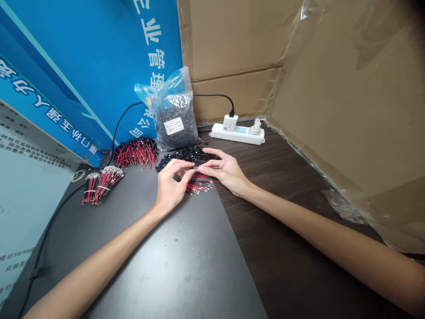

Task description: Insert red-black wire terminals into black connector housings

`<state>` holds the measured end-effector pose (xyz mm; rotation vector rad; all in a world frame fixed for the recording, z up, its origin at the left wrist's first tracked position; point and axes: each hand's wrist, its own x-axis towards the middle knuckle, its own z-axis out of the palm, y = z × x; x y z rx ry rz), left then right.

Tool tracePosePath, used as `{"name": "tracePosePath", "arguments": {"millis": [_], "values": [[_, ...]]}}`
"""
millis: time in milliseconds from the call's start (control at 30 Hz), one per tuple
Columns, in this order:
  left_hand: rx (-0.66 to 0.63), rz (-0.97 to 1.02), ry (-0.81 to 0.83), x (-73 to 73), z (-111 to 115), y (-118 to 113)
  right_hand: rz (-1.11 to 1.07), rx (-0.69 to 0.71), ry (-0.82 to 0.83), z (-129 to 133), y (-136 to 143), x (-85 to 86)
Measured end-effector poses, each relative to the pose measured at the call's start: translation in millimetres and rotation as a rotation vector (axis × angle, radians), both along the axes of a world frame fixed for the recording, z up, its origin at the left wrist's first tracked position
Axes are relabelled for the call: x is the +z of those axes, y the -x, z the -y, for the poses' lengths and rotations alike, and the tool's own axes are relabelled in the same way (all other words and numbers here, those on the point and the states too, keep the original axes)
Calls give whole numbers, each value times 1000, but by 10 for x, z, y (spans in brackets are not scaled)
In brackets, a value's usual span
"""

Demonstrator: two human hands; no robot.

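Left hand (pixel 171 183): thumb and forefinger pinched on a small black piece (pixel 193 168).
Right hand (pixel 228 173): fingertips closed on a thin wire (pixel 199 167), another finger raised.

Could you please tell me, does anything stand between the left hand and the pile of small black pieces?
Nothing visible does. The pile of small black pieces lies just beyond the left hand. The clear bag stands behind the pile, and the loose wires lie to the hand's right.
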<state>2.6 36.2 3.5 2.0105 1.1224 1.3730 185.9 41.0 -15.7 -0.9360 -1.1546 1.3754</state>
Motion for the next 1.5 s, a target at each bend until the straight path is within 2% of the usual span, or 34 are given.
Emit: {"name": "tracePosePath", "arguments": {"millis": [467, 700, 1200, 1500], "values": [[-8, 30, 14, 2, 2, -3, 0, -54, 22, 16, 16, 10], [2, 44, 44, -6, 3, -7, -12, -29, -1, 2, 10, -15], [-14, 57, 58, -2, 3, -8, 20, -83, -35, 36, 36, -24], [-24, 44, 48, -13, -7, -1, 28, -37, -39, 31, 28, 5]]}}
